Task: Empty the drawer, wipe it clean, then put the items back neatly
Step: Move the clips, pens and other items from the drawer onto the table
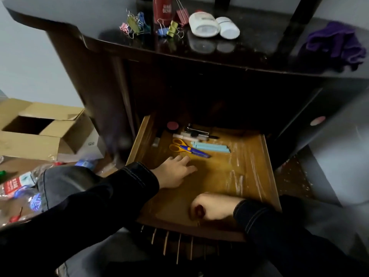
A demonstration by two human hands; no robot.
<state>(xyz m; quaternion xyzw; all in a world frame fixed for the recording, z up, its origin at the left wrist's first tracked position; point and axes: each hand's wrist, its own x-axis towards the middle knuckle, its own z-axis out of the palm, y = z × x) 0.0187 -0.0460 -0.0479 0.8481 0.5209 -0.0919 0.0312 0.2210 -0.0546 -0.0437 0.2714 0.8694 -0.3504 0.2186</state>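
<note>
The wooden drawer is pulled out below the dark desk. Inside at the back lie orange-handled scissors, pale blue sticks, white pens, a metal stapler and a round pink compact. My left hand rests flat on the drawer floor just in front of the scissors, fingers spread, holding nothing. My right hand is closed in a fist near the drawer's front edge around a small dark red object; what it is I cannot make out.
On the desk top lie coloured binder clips, a red can, two white containers and a purple cloth. An open cardboard box and plastic wrappers sit on the floor at left.
</note>
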